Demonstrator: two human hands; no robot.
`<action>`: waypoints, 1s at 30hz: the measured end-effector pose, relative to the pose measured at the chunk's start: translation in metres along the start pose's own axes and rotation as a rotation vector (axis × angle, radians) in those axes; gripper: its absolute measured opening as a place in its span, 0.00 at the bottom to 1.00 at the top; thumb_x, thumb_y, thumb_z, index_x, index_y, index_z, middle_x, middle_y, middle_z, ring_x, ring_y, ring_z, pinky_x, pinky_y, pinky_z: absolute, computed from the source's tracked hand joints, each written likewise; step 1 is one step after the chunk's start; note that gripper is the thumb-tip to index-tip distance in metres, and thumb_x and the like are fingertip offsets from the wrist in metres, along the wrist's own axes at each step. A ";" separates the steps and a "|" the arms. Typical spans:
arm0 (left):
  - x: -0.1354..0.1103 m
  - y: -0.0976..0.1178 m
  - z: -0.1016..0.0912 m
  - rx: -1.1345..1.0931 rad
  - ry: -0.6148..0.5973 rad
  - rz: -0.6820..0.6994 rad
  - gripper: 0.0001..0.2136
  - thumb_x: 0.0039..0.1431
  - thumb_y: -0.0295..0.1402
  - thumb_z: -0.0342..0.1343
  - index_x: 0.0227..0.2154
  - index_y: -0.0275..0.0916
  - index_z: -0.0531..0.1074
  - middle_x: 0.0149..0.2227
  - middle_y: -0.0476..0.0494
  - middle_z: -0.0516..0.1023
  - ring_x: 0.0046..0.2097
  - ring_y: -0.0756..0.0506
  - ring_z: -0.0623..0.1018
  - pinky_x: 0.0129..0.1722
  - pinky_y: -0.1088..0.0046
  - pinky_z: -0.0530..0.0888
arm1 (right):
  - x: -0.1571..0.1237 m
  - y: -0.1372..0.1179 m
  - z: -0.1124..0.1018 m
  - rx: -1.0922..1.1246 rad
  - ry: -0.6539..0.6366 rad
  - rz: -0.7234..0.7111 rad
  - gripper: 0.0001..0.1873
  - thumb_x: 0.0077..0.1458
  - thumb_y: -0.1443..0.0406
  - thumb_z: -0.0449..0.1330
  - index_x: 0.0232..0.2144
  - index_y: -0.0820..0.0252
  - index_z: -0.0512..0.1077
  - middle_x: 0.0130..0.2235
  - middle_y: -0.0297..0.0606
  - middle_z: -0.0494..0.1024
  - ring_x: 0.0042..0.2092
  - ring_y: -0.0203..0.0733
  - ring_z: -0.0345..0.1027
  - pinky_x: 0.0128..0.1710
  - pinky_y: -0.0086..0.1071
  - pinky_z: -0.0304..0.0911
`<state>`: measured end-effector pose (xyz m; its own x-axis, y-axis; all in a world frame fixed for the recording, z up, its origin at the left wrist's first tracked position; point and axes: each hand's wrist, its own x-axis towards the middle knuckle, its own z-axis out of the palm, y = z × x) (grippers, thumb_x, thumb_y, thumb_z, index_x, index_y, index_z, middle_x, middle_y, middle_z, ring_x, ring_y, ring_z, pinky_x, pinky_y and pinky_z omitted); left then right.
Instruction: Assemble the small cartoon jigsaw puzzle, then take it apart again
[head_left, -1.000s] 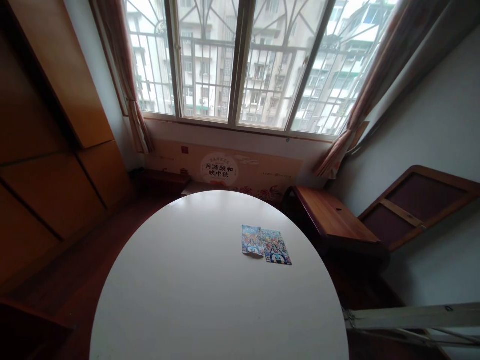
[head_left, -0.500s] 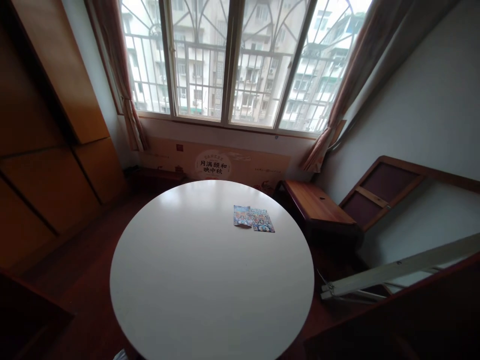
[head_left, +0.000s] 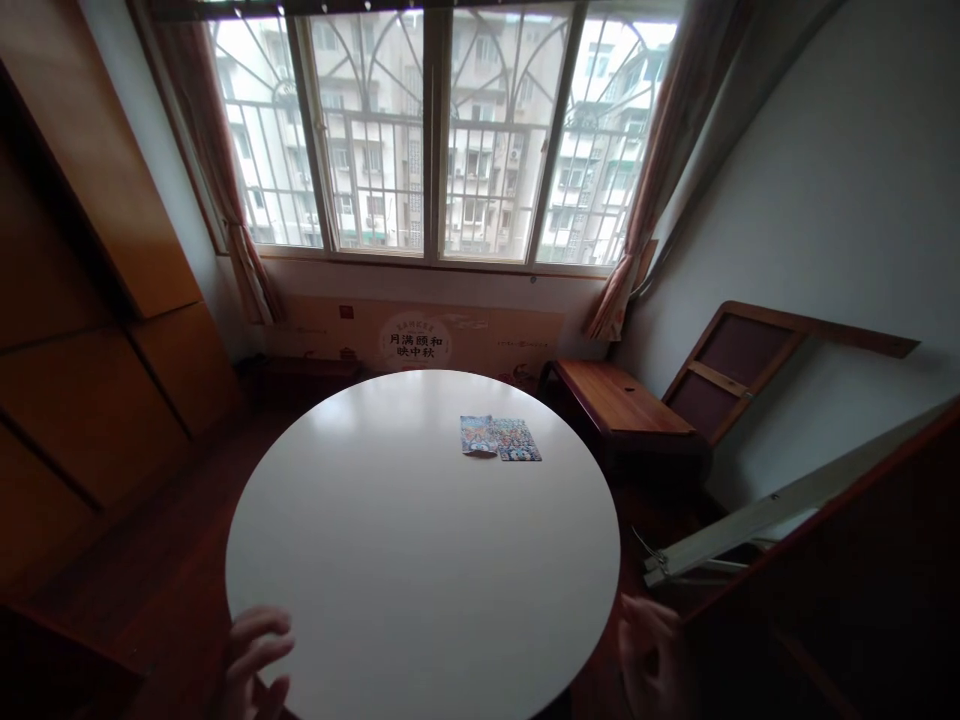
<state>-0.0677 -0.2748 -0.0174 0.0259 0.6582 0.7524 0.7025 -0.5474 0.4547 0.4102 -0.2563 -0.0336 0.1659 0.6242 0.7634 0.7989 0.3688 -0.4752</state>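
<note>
A round white table fills the middle of the view. Two small colourful printed packets lie side by side on its far right part, the left packet touching the right packet. My left hand shows at the table's near left edge, fingers apart, holding nothing. My right hand hovers just off the near right edge, fingers loosely spread and empty. Both hands are far from the packets.
A low wooden bench stands right of the table, with a wooden frame leaning on the wall behind it. A pale slat slants at the right. Wooden cupboards line the left wall. A barred window with curtains faces me.
The view has pulled back from the table, so the packets look smaller and farther. Both of my hands have come into view at the table's near edge.
</note>
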 end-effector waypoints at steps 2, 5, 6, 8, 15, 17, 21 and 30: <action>0.047 -0.008 0.043 -0.152 -0.017 0.153 0.11 0.56 0.26 0.50 0.41 0.45 0.67 0.38 0.44 0.72 0.41 0.45 0.74 0.40 0.66 0.75 | 0.046 -0.017 0.046 0.130 -0.103 -0.164 0.09 0.57 0.68 0.54 0.41 0.56 0.70 0.38 0.42 0.72 0.41 0.44 0.68 0.39 0.40 0.67; 0.112 -0.014 0.116 -0.249 -0.167 0.190 0.06 0.60 0.26 0.46 0.34 0.38 0.68 0.30 0.45 0.72 0.34 0.49 0.73 0.36 0.72 0.72 | 0.100 -0.046 0.117 0.273 -0.366 -0.301 0.09 0.58 0.71 0.51 0.37 0.58 0.70 0.33 0.40 0.71 0.38 0.41 0.66 0.38 0.37 0.65; 0.129 -0.016 0.139 -0.252 -0.217 0.162 0.07 0.61 0.27 0.46 0.33 0.37 0.69 0.28 0.46 0.72 0.32 0.50 0.72 0.35 0.73 0.72 | 0.111 -0.054 0.139 0.293 -0.424 -0.330 0.09 0.58 0.71 0.51 0.36 0.58 0.70 0.33 0.39 0.71 0.37 0.41 0.65 0.38 0.37 0.64; 0.152 -0.021 0.178 -0.219 -0.335 0.085 0.10 0.62 0.30 0.45 0.34 0.36 0.72 0.24 0.48 0.70 0.27 0.52 0.69 0.32 0.76 0.69 | 0.121 -0.062 0.174 0.322 -0.500 -0.340 0.10 0.57 0.72 0.51 0.35 0.58 0.71 0.33 0.39 0.72 0.37 0.41 0.64 0.38 0.37 0.63; 0.155 -0.046 0.225 -0.257 -0.541 -0.113 0.12 0.60 0.31 0.45 0.35 0.36 0.75 0.19 0.53 0.63 0.22 0.54 0.61 0.24 0.80 0.61 | 0.102 -0.055 0.204 0.477 -0.680 -0.237 0.12 0.54 0.72 0.54 0.39 0.56 0.72 0.36 0.39 0.72 0.40 0.40 0.65 0.41 0.34 0.63; 0.150 -0.048 0.221 -0.269 -0.552 -0.165 0.12 0.60 0.32 0.46 0.34 0.36 0.75 0.18 0.54 0.61 0.22 0.54 0.59 0.23 0.80 0.59 | 0.100 -0.054 0.200 0.507 -0.694 -0.122 0.11 0.54 0.72 0.54 0.37 0.56 0.73 0.35 0.38 0.71 0.39 0.38 0.66 0.40 0.31 0.63; 0.148 -0.045 0.216 -0.264 -0.579 -0.199 0.12 0.59 0.31 0.46 0.34 0.35 0.75 0.18 0.55 0.61 0.21 0.55 0.58 0.23 0.80 0.58 | 0.100 -0.056 0.198 0.468 -0.778 -0.061 0.11 0.52 0.72 0.56 0.36 0.57 0.74 0.33 0.36 0.70 0.33 0.35 0.66 0.37 0.29 0.63; 0.151 -0.037 0.213 -0.171 -0.582 -0.174 0.11 0.58 0.30 0.46 0.34 0.37 0.75 0.28 0.47 0.75 0.29 0.50 0.72 0.32 0.76 0.68 | 0.098 -0.059 0.200 0.350 -0.777 -0.151 0.09 0.50 0.72 0.58 0.33 0.58 0.76 0.31 0.36 0.72 0.33 0.37 0.66 0.38 0.31 0.60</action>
<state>0.0617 -0.0452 -0.0214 0.3384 0.8920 0.2998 0.6088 -0.4505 0.6530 0.2637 -0.0794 -0.0176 -0.4720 0.7980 0.3746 0.5351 0.5971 -0.5976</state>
